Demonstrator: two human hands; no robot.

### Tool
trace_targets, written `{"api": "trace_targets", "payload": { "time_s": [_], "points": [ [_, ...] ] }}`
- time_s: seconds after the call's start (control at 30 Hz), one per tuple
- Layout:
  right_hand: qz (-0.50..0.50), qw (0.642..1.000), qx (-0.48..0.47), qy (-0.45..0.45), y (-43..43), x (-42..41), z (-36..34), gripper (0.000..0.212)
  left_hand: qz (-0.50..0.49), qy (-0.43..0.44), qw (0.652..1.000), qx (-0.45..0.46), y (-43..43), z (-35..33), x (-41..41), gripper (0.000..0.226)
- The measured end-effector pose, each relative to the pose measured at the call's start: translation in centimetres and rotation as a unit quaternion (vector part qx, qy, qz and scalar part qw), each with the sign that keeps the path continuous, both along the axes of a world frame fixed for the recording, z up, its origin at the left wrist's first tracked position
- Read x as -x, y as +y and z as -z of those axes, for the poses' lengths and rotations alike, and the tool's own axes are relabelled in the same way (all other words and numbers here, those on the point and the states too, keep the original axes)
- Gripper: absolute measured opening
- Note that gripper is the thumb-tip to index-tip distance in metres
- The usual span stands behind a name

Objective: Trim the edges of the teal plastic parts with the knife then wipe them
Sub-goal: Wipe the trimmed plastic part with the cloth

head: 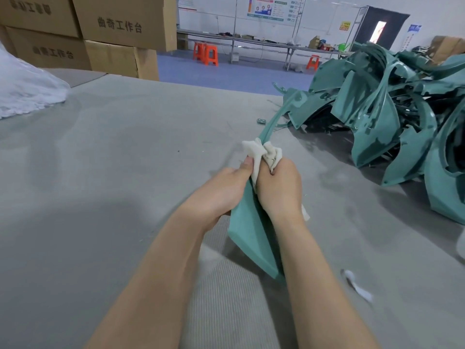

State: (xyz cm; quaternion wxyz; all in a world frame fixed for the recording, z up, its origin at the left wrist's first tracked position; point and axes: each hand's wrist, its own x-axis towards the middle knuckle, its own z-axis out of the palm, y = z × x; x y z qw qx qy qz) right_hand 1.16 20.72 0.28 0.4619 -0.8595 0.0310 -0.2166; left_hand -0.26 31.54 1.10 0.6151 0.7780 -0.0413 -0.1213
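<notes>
A long teal plastic part (251, 238) runs from near my lap away toward the pile, standing on edge above the grey table (113, 159). My left hand (221, 190) grips its left side, thumb up along the edge. My right hand (280, 187) holds a bunched white cloth (261, 153) wrapped over the part's upper edge. No knife shows in either hand. A small dark object (261, 121) lies on the table beyond the cloth; what it is I cannot tell.
A big heap of teal plastic parts (392, 117) fills the right side of the table. White foam wrap (27, 89) lies at the far left, stacked cardboard boxes (100, 34) behind it. A white scrap (357, 285) lies near my right forearm.
</notes>
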Motion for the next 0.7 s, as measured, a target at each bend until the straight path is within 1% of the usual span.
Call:
{"api": "trace_targets", "payload": {
  "time_s": [0.07,0.1,0.13,0.23,0.3,0.37,0.43,0.5,0.6,0.63,0.7],
  "points": [
    [0.008,0.998,-0.065,0.009,-1.0,-0.4,-0.5,0.031,0.036,-0.012,0.997,-0.064,0.0,0.1,0.3,0.056],
    [0.011,0.993,-0.116,0.014,-1.5,-0.6,-0.7,0.033,0.058,-0.011,0.996,-0.071,-0.1,0.2,0.5,0.049],
    [0.018,0.987,-0.157,0.020,-2.1,-0.9,-0.8,0.035,0.078,-0.001,0.995,-0.059,-0.3,0.2,0.6,0.042],
    [0.059,0.978,-0.197,0.040,-3.0,-1.5,-0.4,0.036,0.113,0.027,0.992,-0.044,-0.8,0.1,0.7,0.028],
    [0.082,0.958,-0.273,0.040,-3.8,-1.9,-0.2,0.033,0.137,0.050,0.988,-0.048,-0.7,0.0,0.9,0.030],
    [0.093,0.941,-0.324,0.027,-4.7,-2.0,0.0,0.037,0.159,0.072,0.983,-0.055,-0.5,0.0,1.0,0.035],
    [0.105,0.932,-0.345,0.014,-5.2,-1.8,0.2,0.041,0.171,0.080,0.980,-0.059,-0.6,-0.2,1.1,0.039],
    [0.094,0.921,-0.377,0.010,-5.2,-1.8,0.4,0.035,0.175,0.081,0.979,-0.059,-0.2,-0.5,1.2,0.039],
    [0.023,0.910,-0.412,0.037,-4.9,-1.5,0.0,0.024,0.160,0.102,0.979,-0.069,1.6,-0.9,1.2,0.042],
    [0.005,0.914,-0.404,0.040,-4.8,-1.6,0.1,0.025,0.152,0.096,0.979,-0.091,2.2,-1.0,1.1,0.038],
    [0.002,0.941,-0.337,0.038,-4.1,-1.4,0.3,0.024,0.122,0.054,0.978,-0.161,2.7,-0.6,0.6,0.031]
  ]
}}
